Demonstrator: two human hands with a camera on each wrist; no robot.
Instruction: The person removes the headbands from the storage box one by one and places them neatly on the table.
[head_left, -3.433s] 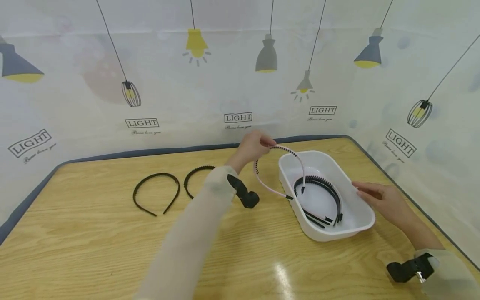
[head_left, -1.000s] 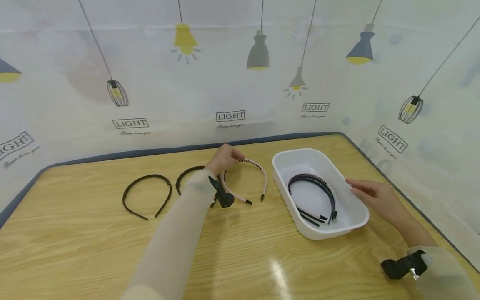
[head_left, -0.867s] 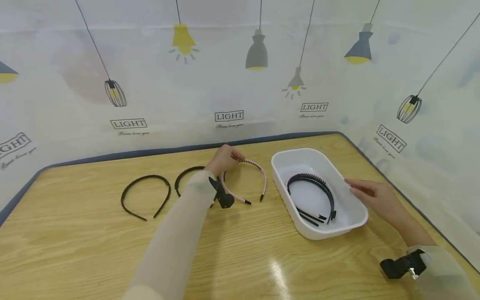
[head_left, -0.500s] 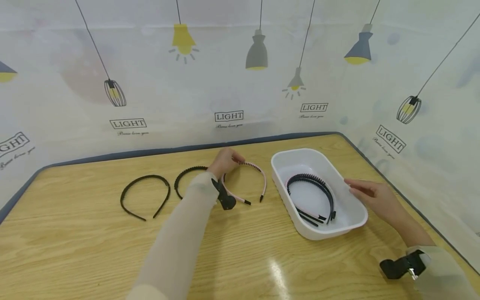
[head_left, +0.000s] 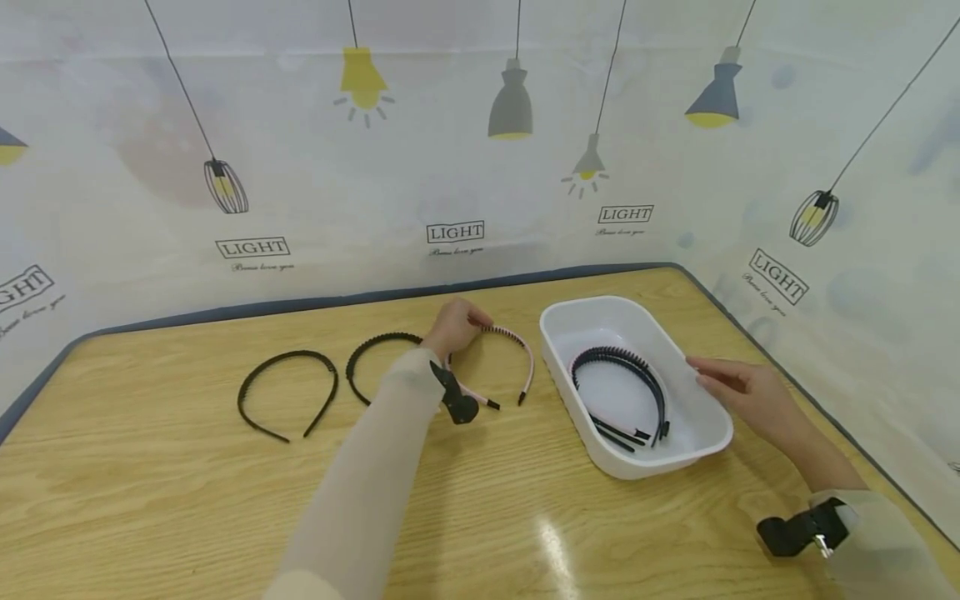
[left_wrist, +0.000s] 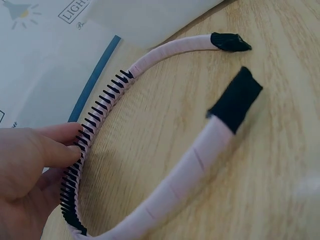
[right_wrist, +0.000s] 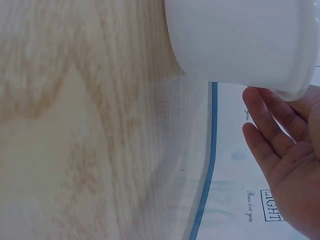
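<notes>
The pink hairband (left_wrist: 190, 162) is now down at the worktop (head_left: 517, 500), its ends clear of the white tub (head_left: 630, 467), whereas a few seconds ago it hangs raised with one end over the rim; over the last second it barely shifts. That most likely means this band is being set as the third in a row, with only the release left undone. The left grip (head_left: 453, 327) is clamped on it, thumb and fingers pinching the toothed crown; whether the band bears its full weight on the wood I cannot tell. Its open ends point away from the grip, toward the near side of the worktop. It looks slim and glossy, wrapped in pale pink ribbon whose overlaps show as faint seams, with black comb teeth along the crown and black caps on both tips. Just left of the grip lies a black hairband (head_left: 375, 340), partly hidden by the forearm, and farther left a plainer black headband (head_left: 292, 354). Well to its right, the tub holds several more bands (head_left: 618, 357), overlapping; beyond that the right grip (head_left: 750, 392) touches the tub's far rim, though whether it pinches the edge or merely rests there I cannot tell
</notes>
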